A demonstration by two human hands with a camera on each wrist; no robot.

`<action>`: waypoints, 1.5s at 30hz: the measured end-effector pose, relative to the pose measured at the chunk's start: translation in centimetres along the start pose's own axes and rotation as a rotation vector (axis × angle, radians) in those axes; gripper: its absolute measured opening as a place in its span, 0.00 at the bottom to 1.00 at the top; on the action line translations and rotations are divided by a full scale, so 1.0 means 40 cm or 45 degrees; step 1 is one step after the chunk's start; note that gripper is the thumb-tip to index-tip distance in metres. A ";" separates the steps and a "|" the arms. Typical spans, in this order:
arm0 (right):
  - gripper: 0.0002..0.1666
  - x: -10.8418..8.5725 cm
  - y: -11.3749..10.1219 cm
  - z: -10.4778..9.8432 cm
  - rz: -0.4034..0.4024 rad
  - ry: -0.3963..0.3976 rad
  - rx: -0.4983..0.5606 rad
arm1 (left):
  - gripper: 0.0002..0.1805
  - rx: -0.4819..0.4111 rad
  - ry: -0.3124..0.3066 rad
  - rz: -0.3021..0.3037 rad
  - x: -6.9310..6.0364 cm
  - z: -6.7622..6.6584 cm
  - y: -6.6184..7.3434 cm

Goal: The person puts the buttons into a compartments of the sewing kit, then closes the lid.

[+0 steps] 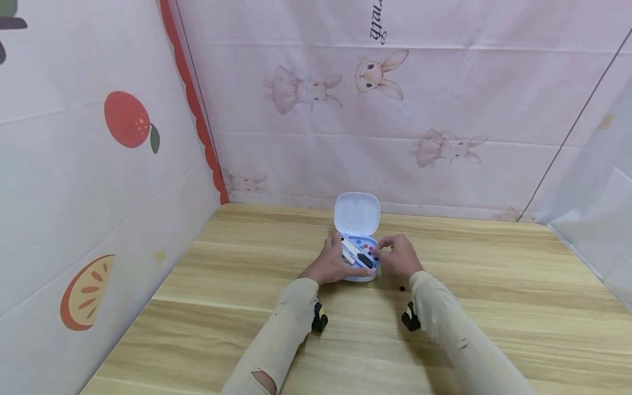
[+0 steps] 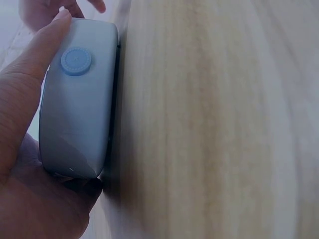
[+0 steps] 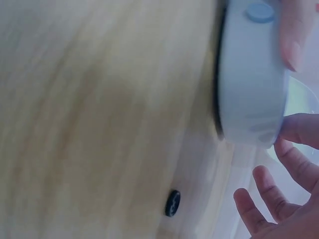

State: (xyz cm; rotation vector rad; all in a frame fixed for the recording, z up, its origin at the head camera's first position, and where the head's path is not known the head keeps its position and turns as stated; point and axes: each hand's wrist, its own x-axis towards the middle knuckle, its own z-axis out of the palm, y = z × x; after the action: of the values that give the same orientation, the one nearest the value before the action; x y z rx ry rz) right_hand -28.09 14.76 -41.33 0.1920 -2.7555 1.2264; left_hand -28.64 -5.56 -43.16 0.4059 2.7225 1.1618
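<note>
A small white sewing kit box (image 1: 362,278) stands on the table, its lid (image 1: 357,213) raised at the back. Inside lie a black-handled tool (image 1: 365,260) and several coloured buttons (image 1: 365,246). My left hand (image 1: 332,264) grips the box from the left, thumb along the front wall near a round blue catch (image 2: 76,61). At the right rim, the thumb and forefinger of my right hand (image 1: 399,257) come together over the buttons; whether they pinch one is hidden. In the right wrist view its other fingers (image 3: 269,191) are spread. A black button (image 3: 172,203) lies on the table beside that hand.
The wood-grain table (image 1: 237,329) extends around the box on all sides. A printed cloth wall (image 1: 306,159) rises behind it, and another white sheet (image 1: 148,219) with fruit pictures borders the left. Black wrist cameras (image 1: 320,318) hang under both sleeves.
</note>
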 end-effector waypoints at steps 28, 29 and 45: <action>0.03 -0.043 0.062 -0.124 -0.098 -0.388 -0.259 | 0.75 -0.012 0.001 -0.020 -0.004 -0.002 0.003; 0.03 -0.045 0.063 -0.125 -0.099 -0.405 -0.274 | 0.76 -0.010 0.000 -0.021 -0.003 -0.002 0.002; 0.10 -0.057 0.068 -0.127 -0.087 -0.493 -0.500 | 0.75 -0.019 -0.003 -0.033 -0.012 -0.005 0.009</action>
State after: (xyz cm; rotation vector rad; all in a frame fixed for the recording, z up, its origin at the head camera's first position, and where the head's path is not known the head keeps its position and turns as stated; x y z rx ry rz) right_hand -26.01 20.50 -40.31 0.5260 -3.2137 0.6637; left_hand -28.16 -5.60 -42.75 0.3691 2.7067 1.1740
